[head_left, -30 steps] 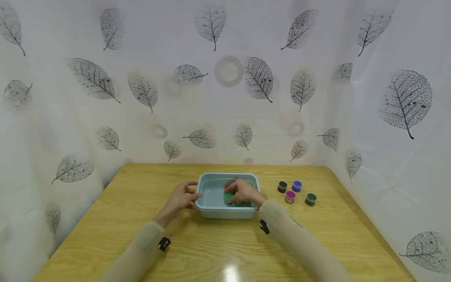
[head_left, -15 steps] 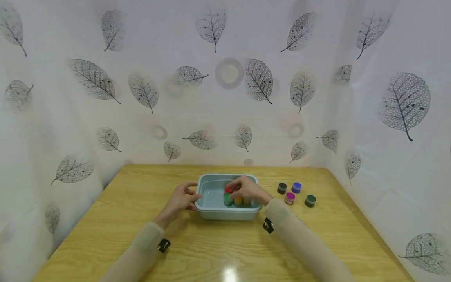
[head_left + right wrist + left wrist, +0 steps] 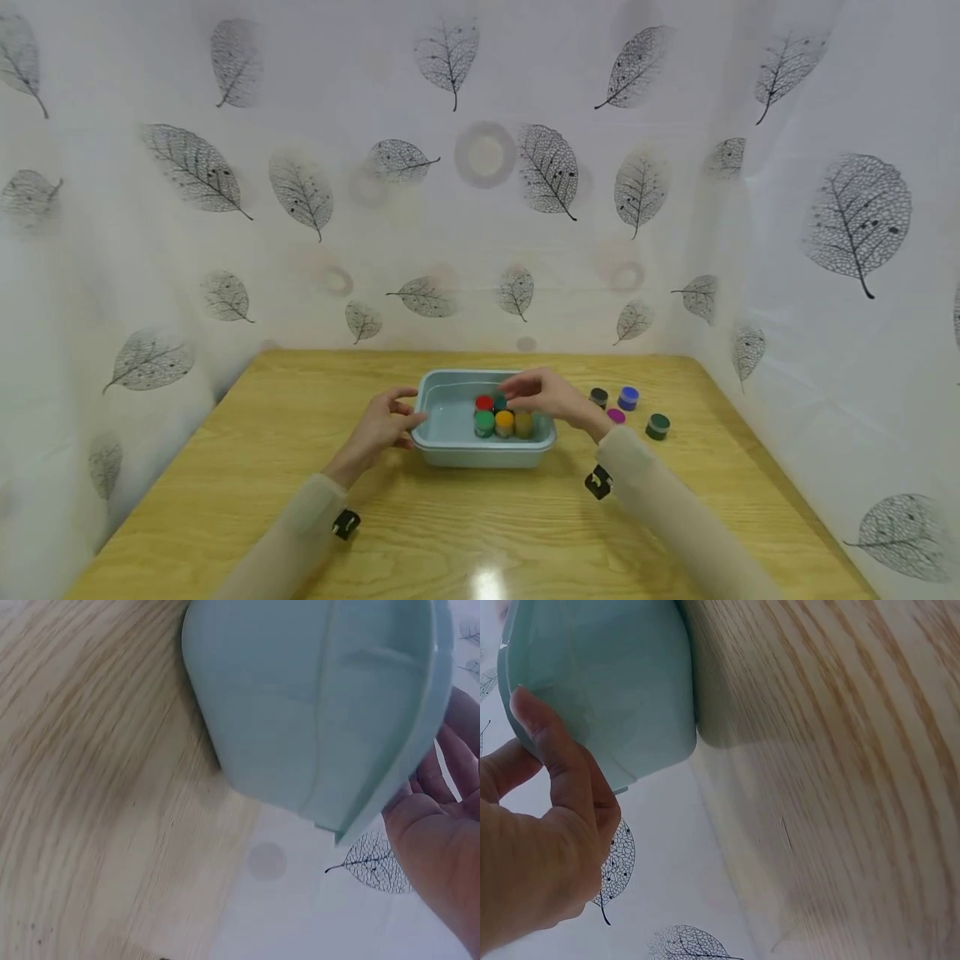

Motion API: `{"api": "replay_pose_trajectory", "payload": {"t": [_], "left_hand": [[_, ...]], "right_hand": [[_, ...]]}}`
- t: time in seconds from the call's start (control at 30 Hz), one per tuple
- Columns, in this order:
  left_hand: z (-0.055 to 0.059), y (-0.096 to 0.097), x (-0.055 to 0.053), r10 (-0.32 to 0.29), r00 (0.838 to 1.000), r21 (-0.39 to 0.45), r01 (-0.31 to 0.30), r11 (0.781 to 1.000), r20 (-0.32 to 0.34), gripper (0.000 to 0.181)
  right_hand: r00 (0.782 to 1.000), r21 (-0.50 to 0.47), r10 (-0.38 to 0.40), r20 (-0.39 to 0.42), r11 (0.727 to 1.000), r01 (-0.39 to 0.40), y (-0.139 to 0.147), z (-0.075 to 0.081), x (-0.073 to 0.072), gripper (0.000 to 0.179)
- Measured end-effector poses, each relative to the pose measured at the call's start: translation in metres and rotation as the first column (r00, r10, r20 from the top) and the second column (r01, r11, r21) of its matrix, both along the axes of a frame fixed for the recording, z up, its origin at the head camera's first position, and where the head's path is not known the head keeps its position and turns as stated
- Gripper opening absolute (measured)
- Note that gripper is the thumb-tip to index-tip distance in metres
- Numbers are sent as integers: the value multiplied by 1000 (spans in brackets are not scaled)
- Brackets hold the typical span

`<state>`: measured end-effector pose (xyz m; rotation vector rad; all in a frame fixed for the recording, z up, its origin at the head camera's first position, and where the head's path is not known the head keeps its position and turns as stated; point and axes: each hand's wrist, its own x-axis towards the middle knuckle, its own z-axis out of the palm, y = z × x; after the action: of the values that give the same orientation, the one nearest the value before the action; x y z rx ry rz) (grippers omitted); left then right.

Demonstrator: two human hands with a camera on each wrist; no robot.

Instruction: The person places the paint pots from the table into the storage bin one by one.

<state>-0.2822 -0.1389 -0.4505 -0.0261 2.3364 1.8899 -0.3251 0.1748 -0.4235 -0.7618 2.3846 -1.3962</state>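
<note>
A pale blue plastic basin stands on the wooden table. My left hand holds its left end, thumb and fingers at the rim, as the left wrist view shows up close. Inside, towards the right, sit several small lidded paint jars: a red jar, a green jar, an orange jar, an olive-brown jar and a dark teal jar, partly hidden. Over the basin's right end hovers my right hand, fingers loosely bent with nothing between them. The right wrist view has this hand behind the rim.
To the right of the basin stand a black jar, a blue jar, a magenta jar and a dark green jar. A leaf-printed curtain hangs behind the table and along its sides.
My right hand has risen off the jars inside the basin and shifted right, uncovering the orange, olive-brown and teal ones. The left hand keeps its place at the rim.
</note>
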Motion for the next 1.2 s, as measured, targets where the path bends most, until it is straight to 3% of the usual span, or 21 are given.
{"api": "replay_pose_trajectory", "payload": {"t": [0.3,0.7,0.9,1.2], "left_hand": [[1,0,-1,-2,1000,0,2,1000,-18,52],[0,-1,0,2,1000,-9,-2,1000,-16,50],[2,0,0,-1,1000,-9,1,1000,-10,51],[4,0,-1,-12,1000,-21,12,1000,-2,52]], "right_hand": [[992,2,-119,36,993,119,31,9,-2,38],[995,77,-95,15,993,93,83,8,-5,34],[994,145,-100,52,985,91,108,9,-3,34],[993,238,-108,37,967,97,139,7,-2,35]]}}
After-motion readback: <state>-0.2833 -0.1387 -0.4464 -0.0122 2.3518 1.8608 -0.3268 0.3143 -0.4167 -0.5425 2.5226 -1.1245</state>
